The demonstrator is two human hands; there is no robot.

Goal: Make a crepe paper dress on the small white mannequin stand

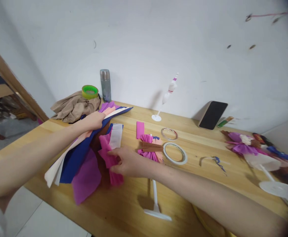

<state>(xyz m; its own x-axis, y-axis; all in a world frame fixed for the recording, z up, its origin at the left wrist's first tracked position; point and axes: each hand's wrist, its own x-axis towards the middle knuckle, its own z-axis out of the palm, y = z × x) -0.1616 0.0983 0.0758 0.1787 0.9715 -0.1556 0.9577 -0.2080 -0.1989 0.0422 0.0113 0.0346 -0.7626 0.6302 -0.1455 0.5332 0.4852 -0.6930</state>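
Observation:
My left hand (95, 120) is closed on a fanned stack of crepe paper sheets (76, 161) in cream, white, dark blue and purple, which slants across the table's left side. Just right of the stack, my right hand (127, 162) has thumb and fingers around the edge of a pink crepe paper piece (106, 148). A white strip (116, 135) and some dark blue paper lie against that piece. Beyond my right wrist is a gathered pink paper flower (147, 138) with a folded brown strip (151, 146) across it. Below it stands a white stand (156, 210).
Tape rolls (175, 153) lie right of centre. At the back are a thermos (105, 86), a green tape roll (90, 92) on tan cloth (76, 107), a slim white stand (156, 117) and a leaning phone (213, 115). More paper flowers (244, 143) sit far right.

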